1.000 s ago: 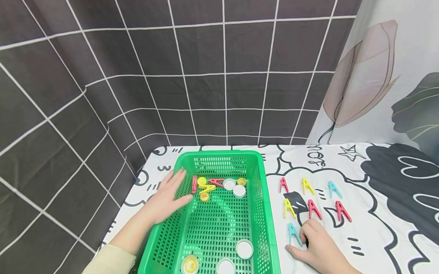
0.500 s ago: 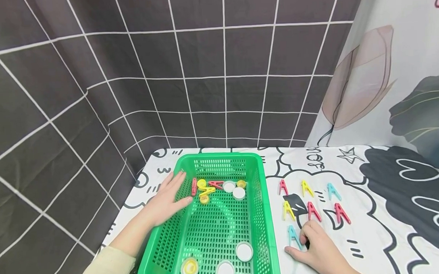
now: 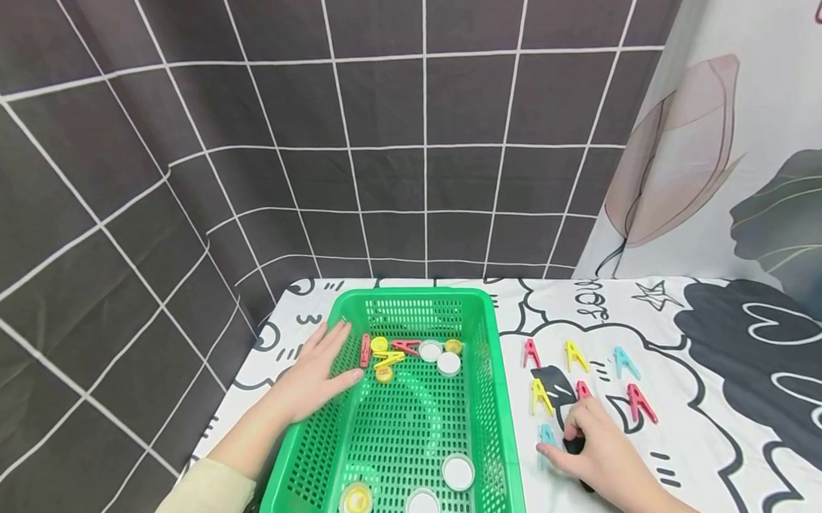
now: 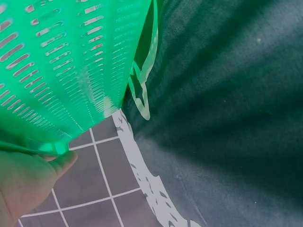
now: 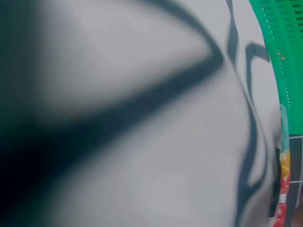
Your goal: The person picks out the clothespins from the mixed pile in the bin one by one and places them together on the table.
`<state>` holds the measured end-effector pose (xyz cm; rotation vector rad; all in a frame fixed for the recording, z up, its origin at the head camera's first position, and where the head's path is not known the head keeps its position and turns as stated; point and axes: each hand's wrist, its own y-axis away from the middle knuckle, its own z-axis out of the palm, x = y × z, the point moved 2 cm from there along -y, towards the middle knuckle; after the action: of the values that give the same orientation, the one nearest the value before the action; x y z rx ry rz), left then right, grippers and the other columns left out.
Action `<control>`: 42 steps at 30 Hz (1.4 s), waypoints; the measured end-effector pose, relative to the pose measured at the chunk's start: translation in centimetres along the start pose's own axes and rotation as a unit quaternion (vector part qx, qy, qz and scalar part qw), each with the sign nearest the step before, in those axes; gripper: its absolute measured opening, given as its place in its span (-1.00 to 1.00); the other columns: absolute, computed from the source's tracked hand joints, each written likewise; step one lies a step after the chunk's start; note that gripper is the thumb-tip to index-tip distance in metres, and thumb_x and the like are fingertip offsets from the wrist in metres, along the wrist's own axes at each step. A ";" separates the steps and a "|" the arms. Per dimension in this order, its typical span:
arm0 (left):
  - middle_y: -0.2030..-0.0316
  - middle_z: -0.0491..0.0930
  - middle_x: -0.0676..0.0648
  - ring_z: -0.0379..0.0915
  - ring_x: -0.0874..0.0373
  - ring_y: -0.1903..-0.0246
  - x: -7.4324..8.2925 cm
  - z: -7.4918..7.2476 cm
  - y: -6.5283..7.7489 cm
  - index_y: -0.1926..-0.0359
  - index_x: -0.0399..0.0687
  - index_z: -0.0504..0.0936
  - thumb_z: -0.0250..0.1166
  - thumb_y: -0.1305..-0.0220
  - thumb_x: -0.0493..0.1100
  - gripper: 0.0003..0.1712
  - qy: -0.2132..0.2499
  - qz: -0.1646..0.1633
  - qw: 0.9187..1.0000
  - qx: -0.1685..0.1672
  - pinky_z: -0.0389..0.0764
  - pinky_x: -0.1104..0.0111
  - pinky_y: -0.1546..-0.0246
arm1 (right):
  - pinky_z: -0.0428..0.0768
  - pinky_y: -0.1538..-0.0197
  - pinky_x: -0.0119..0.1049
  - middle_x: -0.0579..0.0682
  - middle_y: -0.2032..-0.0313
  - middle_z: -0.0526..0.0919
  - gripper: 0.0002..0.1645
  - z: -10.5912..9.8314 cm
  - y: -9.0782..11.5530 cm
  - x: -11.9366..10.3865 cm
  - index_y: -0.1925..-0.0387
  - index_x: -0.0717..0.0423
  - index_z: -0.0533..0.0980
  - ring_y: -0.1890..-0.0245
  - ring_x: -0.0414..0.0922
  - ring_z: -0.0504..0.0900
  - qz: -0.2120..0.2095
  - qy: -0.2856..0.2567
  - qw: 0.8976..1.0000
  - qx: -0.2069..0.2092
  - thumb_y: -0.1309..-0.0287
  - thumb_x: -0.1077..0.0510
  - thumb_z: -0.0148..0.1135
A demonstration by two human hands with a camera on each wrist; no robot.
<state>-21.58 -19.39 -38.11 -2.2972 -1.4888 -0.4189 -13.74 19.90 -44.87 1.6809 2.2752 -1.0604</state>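
My left hand [image 3: 315, 374] rests on the left rim of a green plastic basket [image 3: 509, 434], fingers spread and straight, thumb over the inside; its fingertip meets the rim in the left wrist view. To the basket's right, my right hand [image 3: 597, 446] is low over the cloth beside a light blue clothespin [image 3: 547, 434]. Its bent index finger stands apart from the thumb, whose tip overlaps the pin's lower part. A red clothespin [image 3: 582, 389] shows partly behind the knuckles. Around them lie a yellow clothespin [image 3: 540, 396] and another red clothespin [image 3: 639, 404].
Farther back stand a red clothespin [image 3: 531, 353], a yellow clothespin [image 3: 575, 356] and a light blue clothespin [image 3: 625, 362]. Inside the basket are white caps [image 3: 458, 472], yellow caps [image 3: 384, 374], a yellow clothespin [image 3: 389, 359] and red clothespins [image 3: 365, 350]. A dark tiled curtain [image 3: 378, 99] hangs behind.
My right hand has shifted slightly, its thumb now over the light blue clothespin and its knuckles hiding part of the middle red clothespin. My left hand stays at the rim.
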 end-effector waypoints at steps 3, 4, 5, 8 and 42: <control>-0.43 -0.06 -0.13 -0.36 -0.15 -0.41 0.1 0.0 0.0 -0.45 -0.12 -0.01 0.06 -0.25 0.32 -0.05 0.001 0.000 1.000 0.001 -0.03 -0.26 -0.22 | 0.22 0.48 -0.47 -0.19 0.48 0.18 -0.42 -0.3 -0.9 -0.3 0.61 -0.04 0.22 0.47 -0.30 0.19 -0.001 0.002 1.000 0.002 0.32 0.07 0.57; -0.43 -0.06 -0.13 -0.35 -0.15 -0.41 0.1 0.0 0.0 -0.45 -0.12 -0.01 0.06 -0.25 0.32 -0.05 0.001 0.001 1.000 0.001 -0.03 -0.26 -0.22 | 0.23 0.48 -0.46 -0.19 0.48 0.18 -0.42 -0.3 -1.2 -0.4 0.60 -0.04 0.22 0.47 -0.30 0.20 0.000 0.004 1.000 0.002 0.31 0.07 0.57; -0.43 -0.06 -0.13 -0.35 -0.16 -0.41 0.1 0.0 0.0 -0.45 -0.12 -0.01 0.06 -0.25 0.32 -0.05 0.002 0.001 1.000 0.000 -0.03 -0.26 -0.21 | 0.24 0.49 -0.46 -0.18 0.48 0.19 -0.43 -0.4 -1.6 -0.5 0.60 -0.03 0.22 0.48 -0.28 0.21 -0.001 0.003 1.000 0.001 0.31 0.07 0.57; -0.43 -0.06 -0.14 -0.35 -0.16 -0.41 0.1 -0.1 0.0 -0.45 -0.12 0.00 0.06 -0.26 0.32 -0.05 0.002 0.001 1.000 0.000 -0.03 -0.27 -0.21 | 0.28 0.49 -0.45 -0.17 0.46 0.22 -0.46 -0.7 -2.4 -0.8 0.59 -0.01 0.25 0.48 -0.26 0.23 0.000 -0.003 1.000 0.000 0.28 0.07 0.55; -0.43 -0.06 -0.13 -0.38 -0.13 -0.41 0.1 -0.1 0.0 -0.45 -0.12 0.00 0.08 -0.25 0.31 -0.05 -0.001 0.000 1.000 -0.001 -0.01 -0.27 -0.20 | 0.46 0.32 -0.33 -0.10 0.41 0.35 -0.59 -2.0 -13.2 -6.9 0.53 0.03 0.33 0.39 -0.16 0.37 -0.103 -0.079 0.991 -0.028 0.16 0.09 0.48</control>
<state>-21.58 -19.31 -37.97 -2.2997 -1.4907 -0.4179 -22.15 13.79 -33.97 1.3120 2.3880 -1.1127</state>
